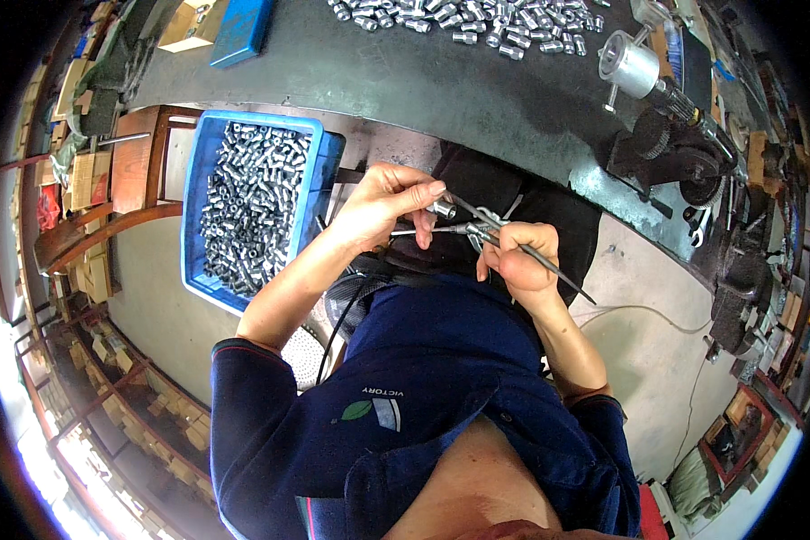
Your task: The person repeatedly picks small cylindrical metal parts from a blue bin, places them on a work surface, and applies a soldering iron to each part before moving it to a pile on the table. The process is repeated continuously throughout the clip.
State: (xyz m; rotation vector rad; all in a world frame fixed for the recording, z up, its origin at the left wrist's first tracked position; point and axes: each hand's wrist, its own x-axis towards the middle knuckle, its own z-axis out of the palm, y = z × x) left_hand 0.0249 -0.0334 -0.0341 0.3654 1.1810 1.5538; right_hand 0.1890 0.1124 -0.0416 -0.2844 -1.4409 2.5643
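Note:
Over my lap, my left hand (pixel 382 209) pinches a small shiny cylindrical metal fitting (pixel 442 209) between thumb and fingers. My right hand (pixel 526 256) is closed round a thin dark tapered rod (pixel 556 269), which looks like a slim file. One end of the rod points down to the right; the other reaches up beside the fitting. Whether the two touch, I cannot tell. Below them lies a silver tool with a thin straight tube (pixel 463 230), passing between both hands. Its far part is hidden by my right hand.
A blue bin (pixel 189 202) full of metal fittings stands at my left beside a wooden chair (pixel 135 220). On the dark workbench (pixel 405 99) lie many loose fittings (pixel 513 22) and a blue box (pixel 241 34). A clamping fixture with a round metal head (pixel 630 65) stands at the right.

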